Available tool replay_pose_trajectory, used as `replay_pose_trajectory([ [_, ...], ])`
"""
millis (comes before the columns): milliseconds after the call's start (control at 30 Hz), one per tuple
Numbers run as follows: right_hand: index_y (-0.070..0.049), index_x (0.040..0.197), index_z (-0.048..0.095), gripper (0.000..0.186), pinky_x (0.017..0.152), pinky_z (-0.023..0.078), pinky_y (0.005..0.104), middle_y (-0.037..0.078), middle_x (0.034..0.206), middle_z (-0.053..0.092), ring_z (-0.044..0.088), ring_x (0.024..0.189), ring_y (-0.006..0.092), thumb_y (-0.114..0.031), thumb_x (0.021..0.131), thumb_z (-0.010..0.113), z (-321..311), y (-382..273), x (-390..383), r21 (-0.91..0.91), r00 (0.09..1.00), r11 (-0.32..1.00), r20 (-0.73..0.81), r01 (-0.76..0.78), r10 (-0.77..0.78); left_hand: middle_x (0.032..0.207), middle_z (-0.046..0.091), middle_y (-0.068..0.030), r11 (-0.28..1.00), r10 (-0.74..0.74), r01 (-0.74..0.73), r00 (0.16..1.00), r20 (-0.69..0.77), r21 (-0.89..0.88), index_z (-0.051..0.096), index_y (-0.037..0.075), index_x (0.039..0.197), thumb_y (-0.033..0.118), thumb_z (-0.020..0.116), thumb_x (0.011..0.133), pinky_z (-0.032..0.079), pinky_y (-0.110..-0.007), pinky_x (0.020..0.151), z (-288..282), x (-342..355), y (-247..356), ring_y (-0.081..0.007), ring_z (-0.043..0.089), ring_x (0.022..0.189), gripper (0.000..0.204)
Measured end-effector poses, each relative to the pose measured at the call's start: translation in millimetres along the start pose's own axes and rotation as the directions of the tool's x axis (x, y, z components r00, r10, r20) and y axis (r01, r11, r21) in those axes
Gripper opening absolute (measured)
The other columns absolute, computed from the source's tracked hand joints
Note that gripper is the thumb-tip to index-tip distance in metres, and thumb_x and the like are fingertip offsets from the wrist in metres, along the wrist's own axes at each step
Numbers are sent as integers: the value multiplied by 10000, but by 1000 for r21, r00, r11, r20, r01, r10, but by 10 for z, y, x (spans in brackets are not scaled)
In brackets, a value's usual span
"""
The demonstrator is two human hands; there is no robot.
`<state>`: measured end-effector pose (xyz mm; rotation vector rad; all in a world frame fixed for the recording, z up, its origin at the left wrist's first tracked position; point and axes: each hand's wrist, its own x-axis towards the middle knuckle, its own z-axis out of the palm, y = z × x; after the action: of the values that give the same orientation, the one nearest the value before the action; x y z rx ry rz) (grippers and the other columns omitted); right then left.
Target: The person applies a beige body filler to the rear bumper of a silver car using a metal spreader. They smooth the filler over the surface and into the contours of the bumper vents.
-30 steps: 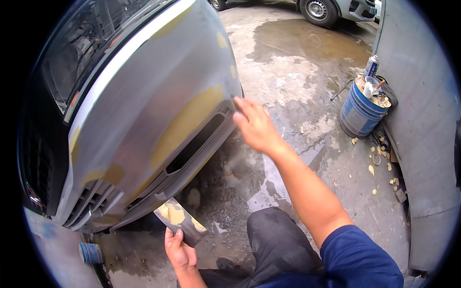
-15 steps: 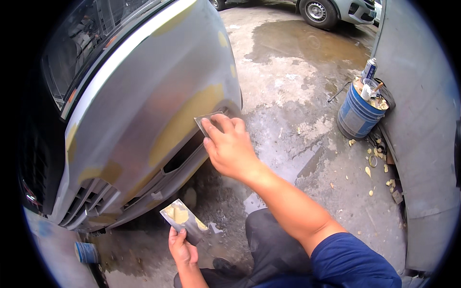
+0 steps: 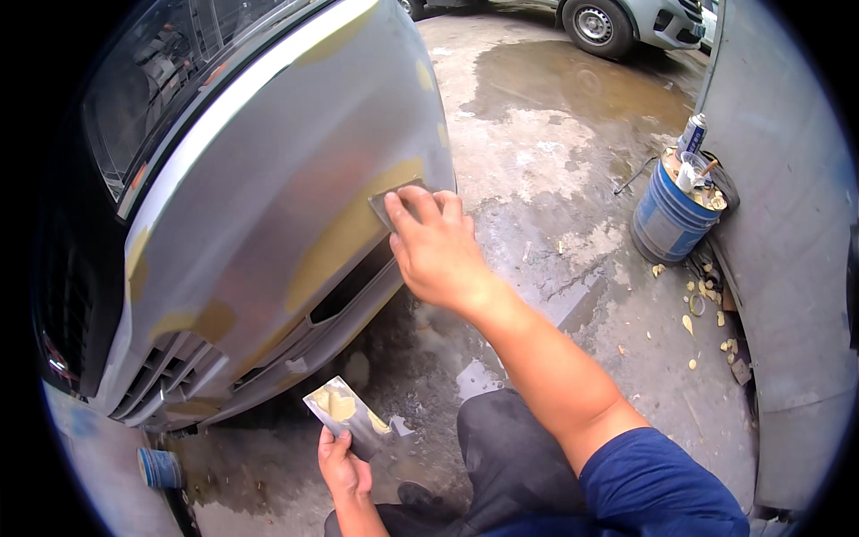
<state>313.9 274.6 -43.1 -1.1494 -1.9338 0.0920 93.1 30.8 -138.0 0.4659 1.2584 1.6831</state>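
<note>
Left hand: apart from the right, gripping a plate bearing yellow filler.
Right hand: pinching a spreader against the patch.
Patch: on curved panel above dark slot; apparently at smoothing step.
Curved panel: probably calls for light, even pressure next.

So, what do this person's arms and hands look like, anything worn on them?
Both the right hand and the left hand are bare: no glove, watch or ring shows. A plain navy short sleeve covers the right upper arm, ending above the elbow. The left sleeve is out of view.
</note>
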Motion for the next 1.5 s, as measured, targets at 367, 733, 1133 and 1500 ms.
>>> replay_pose_trajectory([
  [367,-83,1332,552,424,1029,412,524,136,1366,484,449,1204,437,-262,948,537,-64,628,312,344,952,889,63,-304,301,1255,623,-130,1000,3,-2,1000,-12,15,516,-38,1322,-53,499,869,408,-349,1060,4,-27,-16,-223,585,1157,454],
  [733,-44,1340,568,459,1035,427,449,186,1374,496,466,1203,420,-261,937,532,-114,307,-65,292,952,907,64,-304,299,1248,627,-128,1000,7,-7,1000,-9,13,520,-41,1315,-47,507,869,411,-347,1058,19,9,-32,-220,591,1146,446],
  [1133,-32,1350,559,460,1082,379,455,168,1359,494,449,1217,406,-254,947,537,-70,276,-83,351,952,890,6,-289,307,1257,615,-131,1000,26,-26,1000,4,8,511,-46,1311,-32,513,879,408,-350,1056,-34,-20,36,-222,579,1158,432],
  [1500,-51,1339,576,423,1059,387,459,158,1322,500,453,1205,390,-218,951,559,101,289,-229,479,958,852,-71,-213,279,1277,607,-136,1000,20,-20,1000,12,-10,496,-43,1330,-37,500,894,403,-357,1069,-95,-16,58,-226,575,1172,437],
])
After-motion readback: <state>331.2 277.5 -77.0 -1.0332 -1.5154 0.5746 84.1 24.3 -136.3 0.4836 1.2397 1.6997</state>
